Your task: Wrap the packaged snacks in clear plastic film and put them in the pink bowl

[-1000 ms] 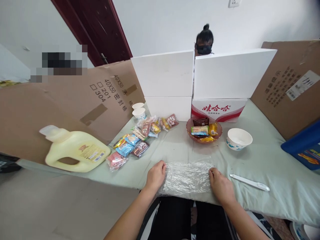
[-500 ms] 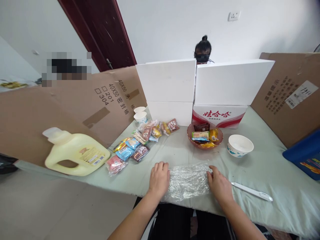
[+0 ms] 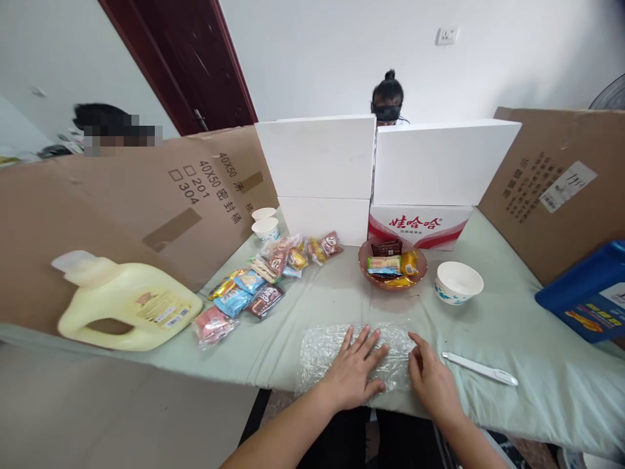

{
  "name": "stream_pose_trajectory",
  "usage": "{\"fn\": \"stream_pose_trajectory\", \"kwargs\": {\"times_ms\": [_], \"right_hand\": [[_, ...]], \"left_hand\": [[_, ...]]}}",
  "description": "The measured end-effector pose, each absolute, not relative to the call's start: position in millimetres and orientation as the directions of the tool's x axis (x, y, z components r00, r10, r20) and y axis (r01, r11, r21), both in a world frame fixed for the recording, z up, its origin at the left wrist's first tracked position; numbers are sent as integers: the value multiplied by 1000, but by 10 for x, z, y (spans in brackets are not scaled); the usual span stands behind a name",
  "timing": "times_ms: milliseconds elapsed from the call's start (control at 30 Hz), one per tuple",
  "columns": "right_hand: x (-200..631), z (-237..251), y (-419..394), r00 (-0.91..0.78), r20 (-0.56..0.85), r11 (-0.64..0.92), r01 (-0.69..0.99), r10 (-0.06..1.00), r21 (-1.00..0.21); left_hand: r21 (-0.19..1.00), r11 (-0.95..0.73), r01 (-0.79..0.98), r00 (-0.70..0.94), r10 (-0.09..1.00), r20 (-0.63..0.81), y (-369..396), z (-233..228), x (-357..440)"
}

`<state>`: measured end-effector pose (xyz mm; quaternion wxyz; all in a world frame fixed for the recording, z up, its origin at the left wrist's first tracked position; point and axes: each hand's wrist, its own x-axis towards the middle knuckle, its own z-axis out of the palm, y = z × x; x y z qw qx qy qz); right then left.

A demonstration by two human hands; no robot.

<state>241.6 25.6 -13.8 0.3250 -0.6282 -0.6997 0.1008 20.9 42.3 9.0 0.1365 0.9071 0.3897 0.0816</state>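
A crinkled sheet of clear plastic wrap (image 3: 319, 348) lies flat on the green cloth near the table's front edge. My left hand (image 3: 355, 369) rests palm down on the middle of the sheet, fingers spread. At the sheet's right edge my right hand (image 3: 432, 381) touches it with its fingertips. Neither hand grips anything. Just right of my right hand lies a white pen-like tool (image 3: 481, 369).
A brown bowl of wrapped snacks (image 3: 393, 265) and a white bowl (image 3: 458, 283) stand behind the sheet. Several snack packets (image 3: 254, 286) trail to the left. A yellow jug (image 3: 124, 306) lies at the left. Cardboard walls, white boxes and a person's head (image 3: 387, 99) stand behind.
My left hand has slid from the sheet's left edge onto its middle and spread flat. The right hand stays at the right edge. The camera has shifted slightly.
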Motion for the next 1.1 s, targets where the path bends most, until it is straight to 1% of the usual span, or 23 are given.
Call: {"fn": "stream_pose_trajectory", "kwargs": {"times_ms": [67, 233, 300, 367, 400, 467, 500, 567, 667, 733, 800, 900, 933, 1000, 1100], "right_hand": [[2456, -163, 216, -41, 355, 213, 862, 934, -460], [2525, -129, 223, -99, 377, 177, 968, 921, -177], [2511, -39, 244, -92, 425, 154, 981, 901, -115], [2452, 55, 273, -101, 473, 176, 977, 875, -117], [2409, 83, 292, -136, 479, 223, 966, 867, -130], [2326, 74, 339, -255, 449, 350, 926, 856, -142], [2300, 33, 363, -314, 425, 401, 907, 849, -131], [2299, -107, 398, -388, 383, 447, 891, 838, -76], [2406, -345, 393, -377, 368, 406, 914, 850, 1], [2485, -441, 360, -342, 367, 363, 932, 865, 13], [2525, -457, 321, -329, 361, 350, 937, 872, 9], [2517, -353, 267, -351, 343, 380, 925, 871, -17], [2511, -297, 247, -367, 335, 400, 916, 868, -32], [2517, -185, 195, -430, 301, 469, 881, 851, -67], [2605, -83, 74, -570, 210, 601, 787, 794, -137]], "left_hand": [[308, -668, 677, 692, 721, 41, 425, 100, 224], [309, -672, 673, 697, 716, 38, 434, 79, 287], [312, -674, 670, 704, 710, 21, 448, 69, 313], [318, -673, 668, 709, 706, 3, 471, 67, 348], [321, -674, 666, 712, 702, -5, 487, 70, 370], [325, -682, 655, 724, 690, -11, 527, 83, 408], [327, -689, 647, 731, 683, -8, 551, 91, 412], [323, -697, 640, 738, 675, -7, 604, 104, 354], [271, -671, 690, 703, 711, -30, 674, 97, 28], [212, -634, 744, 653, 756, -29, 691, 74, -325], [163, -594, 788, 601, 799, 8, 671, 54, -691], [131, -519, 845, 504, 854, 130, 557, 56, -1051], [138, -519, 843, 496, 851, 170, 496, 65, -1095], [172, -586, 792, 551, 807, 211, 353, 84, -1085], [246, -690, 681, 662, 723, 196, 144, 96, -959]]}}
